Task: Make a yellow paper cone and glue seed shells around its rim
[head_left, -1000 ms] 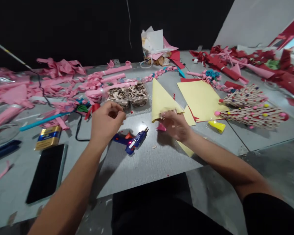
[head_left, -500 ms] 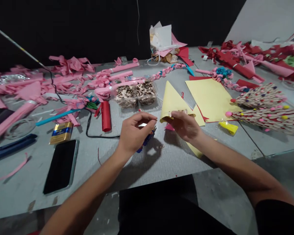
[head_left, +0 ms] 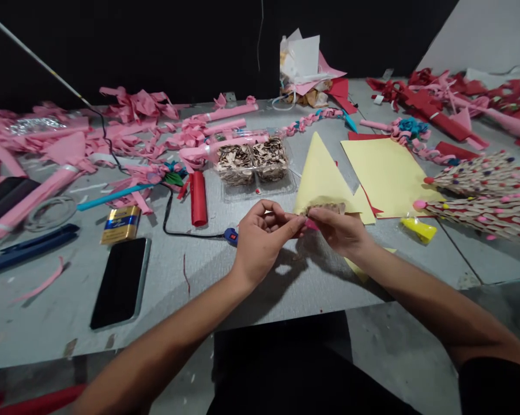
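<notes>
A yellow paper cone (head_left: 323, 178) points upward, with a row of small beige shell-like pieces (head_left: 331, 207) along its lower edge. My right hand (head_left: 344, 233) grips the cone at that edge, thumb on the near side. My left hand (head_left: 260, 245) meets it there, thumb and fingertips pinched against the edge; whatever is between them is too small to make out. Behind the left hand lies a blue corded tool with a red switch (head_left: 232, 236), mostly hidden. Beyond the hands sits a clear plastic box (head_left: 291, 184) with two compartments of similar shell-like pieces.
Yellow sheets (head_left: 381, 173), a small yellow packet (head_left: 418, 229) and two cones covered in pale pieces (head_left: 480, 173) lie to the right. At left are a phone (head_left: 120, 283), a gold-and-blue box (head_left: 120, 225), a red roll (head_left: 198, 199) and navy-handled tool (head_left: 35, 248). Pink paper scraps (head_left: 130, 109) crowd the back.
My left hand has moved right to meet the cone's lower edge, uncovering part of the blue tool. The cone stands more upright in my right hand. The view has shifted slightly left.
</notes>
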`<action>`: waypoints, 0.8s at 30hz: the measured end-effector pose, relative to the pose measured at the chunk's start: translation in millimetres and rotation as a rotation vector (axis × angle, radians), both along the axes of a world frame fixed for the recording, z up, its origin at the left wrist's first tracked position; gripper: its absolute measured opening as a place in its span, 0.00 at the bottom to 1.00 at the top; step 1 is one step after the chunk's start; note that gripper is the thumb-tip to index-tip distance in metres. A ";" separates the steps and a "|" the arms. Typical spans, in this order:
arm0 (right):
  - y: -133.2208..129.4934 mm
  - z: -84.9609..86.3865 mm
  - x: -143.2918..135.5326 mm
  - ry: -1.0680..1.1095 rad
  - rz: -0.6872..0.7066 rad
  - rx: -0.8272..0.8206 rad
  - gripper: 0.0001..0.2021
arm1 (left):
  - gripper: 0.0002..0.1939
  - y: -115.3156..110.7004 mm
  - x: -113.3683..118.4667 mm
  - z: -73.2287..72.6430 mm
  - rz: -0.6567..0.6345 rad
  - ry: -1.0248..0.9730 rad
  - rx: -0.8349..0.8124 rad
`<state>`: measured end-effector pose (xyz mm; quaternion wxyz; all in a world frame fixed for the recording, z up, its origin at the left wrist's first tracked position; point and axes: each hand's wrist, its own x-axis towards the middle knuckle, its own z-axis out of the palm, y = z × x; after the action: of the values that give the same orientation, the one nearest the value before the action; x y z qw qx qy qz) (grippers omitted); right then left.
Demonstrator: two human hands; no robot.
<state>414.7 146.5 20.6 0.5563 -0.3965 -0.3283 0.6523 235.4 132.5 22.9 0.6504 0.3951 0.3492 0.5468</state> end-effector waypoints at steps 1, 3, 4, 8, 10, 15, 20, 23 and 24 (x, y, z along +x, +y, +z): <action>-1.0 -0.5 -0.9 -0.014 -0.009 0.021 0.15 | 0.25 0.0 -0.4 0.5 -0.004 -0.004 -0.006; -1.6 -2.3 -2.5 -0.047 -0.039 0.077 0.15 | 0.27 0.5 -1.3 2.3 0.002 -0.009 -0.024; -1.5 -3.6 -3.0 -0.061 -0.050 0.105 0.15 | 0.29 0.7 -1.7 3.4 0.010 -0.008 -0.034; -0.2 -9.5 -2.9 -0.087 -0.055 0.179 0.16 | 0.31 1.1 -2.8 6.6 0.038 0.011 -0.058; -0.7 -11.7 -2.0 -0.087 -0.053 0.192 0.17 | 0.32 1.3 -2.7 7.1 0.043 0.019 -0.058; -3.7 -14.8 -0.4 -0.092 -0.030 0.217 0.18 | 0.33 4.1 -2.4 6.7 0.034 0.038 -0.058; -3.0 -18.5 0.0 -0.134 0.012 0.222 0.18 | 0.33 7.0 -3.9 7.2 0.021 0.052 -0.056; -3.4 -17.8 0.2 -0.146 0.010 0.234 0.17 | 0.32 7.1 -4.6 7.6 0.011 0.070 -0.055; -3.9 -17.2 0.1 -0.152 0.016 0.236 0.16 | 0.32 7.0 -4.7 7.7 0.008 0.073 -0.054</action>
<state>414.8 142.5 3.5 0.5673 -0.3737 -0.4471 0.5819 230.7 139.5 30.6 0.6455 0.3956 0.3890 0.5249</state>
